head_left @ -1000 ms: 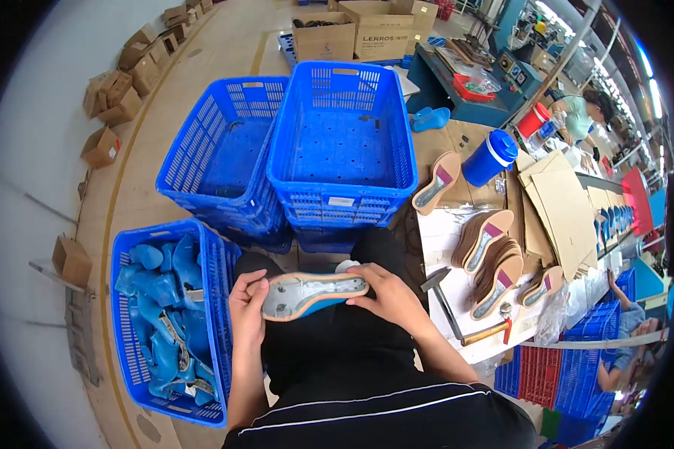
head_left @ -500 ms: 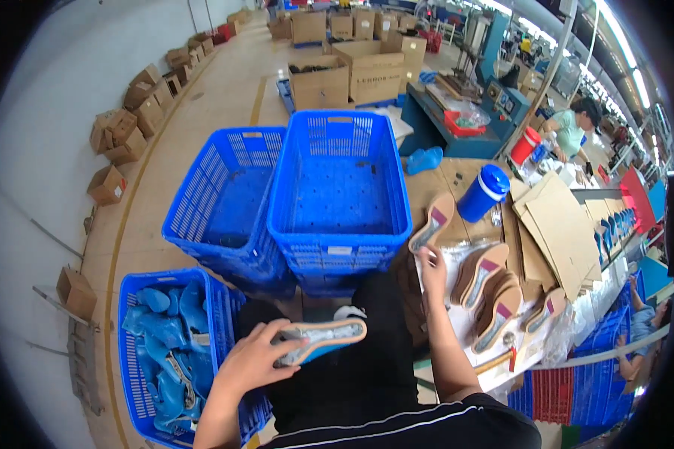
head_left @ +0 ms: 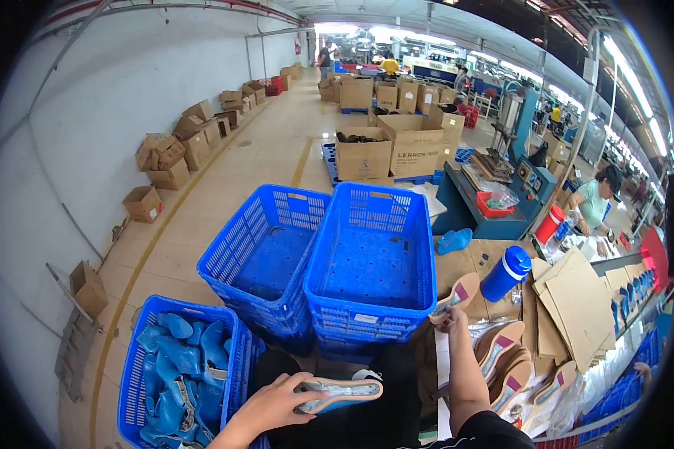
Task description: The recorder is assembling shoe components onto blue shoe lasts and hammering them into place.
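Blue shoe last, sole-up (tan-rimmed); right of it, a purple-patched insole.

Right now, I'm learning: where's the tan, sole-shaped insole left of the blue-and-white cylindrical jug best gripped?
Probably pinch the side edges at the near end of the insole, from the person's side: its long shape points away.

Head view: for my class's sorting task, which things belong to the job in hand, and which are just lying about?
Job in hand:
- shoe last, in the left hand
- insole, at the right hand
- stacked insoles, likely
- blue lasts, lower left, likely

Lying about, seemingly:
- jug
- cardboard sheets
- wall-side boxes
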